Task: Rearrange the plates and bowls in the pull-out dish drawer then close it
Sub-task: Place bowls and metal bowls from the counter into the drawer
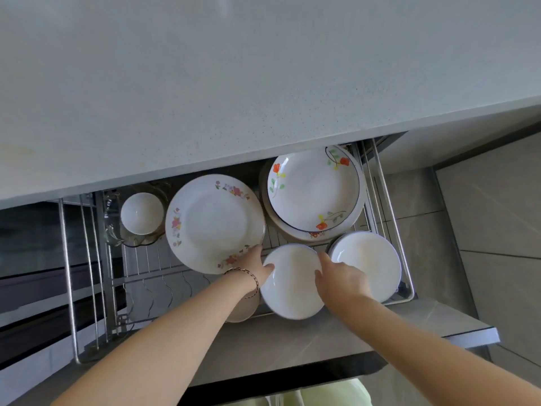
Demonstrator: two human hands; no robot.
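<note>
The wire pull-out dish drawer [392, 218] stands open under the countertop. Both hands hold a plain white plate [292, 284] at the drawer's front: my left hand [257, 266] grips its left rim, my right hand [339, 278] its right rim. To its right lies a stack of white blue-rimmed plates [370, 256]. Behind are a large plate with pink flowers [215, 222] and a stack topped by a plate with orange flowers [313, 190]. At the back left, a small white bowl [142, 213] sits in a glass bowl [117, 235]. A beige dish [244, 310] shows under my left wrist.
The grey countertop [234, 83] overhangs the drawer's back. An empty wire plate rack [158, 284] fills the front left of the drawer. The drawer's grey front panel [322, 335] lies below my arms. Tiled floor [483, 215] is at the right.
</note>
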